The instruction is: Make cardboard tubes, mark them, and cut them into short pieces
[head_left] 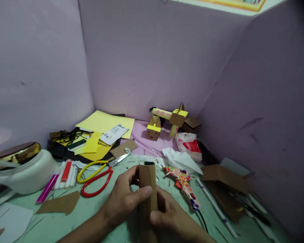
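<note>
A brown cardboard tube (147,175) with a flattened side stands nearly upright at the lower middle, its top opening facing away from me. My left hand (128,194) grips it from the left, thumb across its face and fingers behind. Lower down on the right side, my right hand (168,212) presses its thumb on the tube while the fingers wrap behind. Left of the hands lie scissors (110,168) with one yellow and one red handle, blades apart. Close by on the right rests a colourfully patterned glue gun (182,185) with a black cord.
At the back stand a cardboard animal head (153,131) and a yellow spotted tube figure (177,118). Yellow paper (106,121), several markers (66,173) and a white mug (27,173) lie left. Crumpled tissue (182,160), a white stick (216,207) and an open cardboard box (225,177) are right.
</note>
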The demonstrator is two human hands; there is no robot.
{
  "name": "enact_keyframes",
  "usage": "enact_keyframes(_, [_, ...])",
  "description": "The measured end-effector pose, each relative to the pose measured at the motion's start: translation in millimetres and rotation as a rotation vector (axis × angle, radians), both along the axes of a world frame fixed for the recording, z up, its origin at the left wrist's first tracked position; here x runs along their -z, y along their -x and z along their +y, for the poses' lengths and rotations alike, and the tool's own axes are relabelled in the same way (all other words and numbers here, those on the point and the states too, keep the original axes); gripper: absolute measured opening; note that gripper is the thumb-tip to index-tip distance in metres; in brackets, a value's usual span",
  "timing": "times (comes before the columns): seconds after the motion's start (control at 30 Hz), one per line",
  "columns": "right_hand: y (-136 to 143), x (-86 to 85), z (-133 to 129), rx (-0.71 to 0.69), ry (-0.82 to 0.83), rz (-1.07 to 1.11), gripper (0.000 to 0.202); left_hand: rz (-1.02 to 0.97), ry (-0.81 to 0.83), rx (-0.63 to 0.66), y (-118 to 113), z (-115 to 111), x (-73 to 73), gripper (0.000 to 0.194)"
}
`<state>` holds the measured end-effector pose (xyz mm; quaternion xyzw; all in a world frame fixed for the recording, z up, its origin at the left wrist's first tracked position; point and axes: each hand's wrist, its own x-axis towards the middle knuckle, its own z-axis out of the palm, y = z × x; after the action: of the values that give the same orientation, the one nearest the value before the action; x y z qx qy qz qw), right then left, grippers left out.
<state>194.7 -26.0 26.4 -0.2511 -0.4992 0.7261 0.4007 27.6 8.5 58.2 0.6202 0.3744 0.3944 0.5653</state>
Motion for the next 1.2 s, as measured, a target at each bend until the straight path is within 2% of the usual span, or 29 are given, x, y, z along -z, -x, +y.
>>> enact_keyframes(0.23, [9, -1.1, -3, 0.135, -0.045, -0.041, 0.062, 0.036, -0.019, -0.088, -5, 0, 3.3, 0.037])
enact_keyframes(0.33, [10, -0.2, -3, 0.182, -0.072, -0.086, 0.063, -0.002, 0.013, -0.139, -6, 0, 4.3, 0.039])
enact_keyframes(0.57, [8, 4.2, -5, 0.173, -0.044, -0.135, 0.059, -0.193, 0.120, -0.230, -3, 6, 10.4, 0.046])
enact_keyframes(0.7, [11, 2.3, -3, 0.172, 0.030, -0.028, 0.055, -0.169, 0.147, -0.187, -5, 5, 11.6, 0.050])
enact_keyframes(0.8, [10, 0.3, -1, 0.187, 0.018, -0.029, 0.047, -0.139, 0.203, -0.129, -7, 5, 14.1, 0.048])
enact_keyframes(1.0, [8, 7.4, 0, 0.171, 0.073, -0.086, 0.046, -0.145, 0.211, -0.219, -5, 8, 21.9, 0.047])
enact_keyframes(1.13, [9, 8.6, -1, 0.156, 0.108, -0.061, 0.048, -0.106, 0.181, -0.256, -3, 5, 18.3, 0.043])
enact_keyframes(1.2, [9, 8.2, -2, 0.159, 0.061, -0.088, 0.052, -0.102, 0.162, -0.267, -3, 4, 15.3, 0.044])
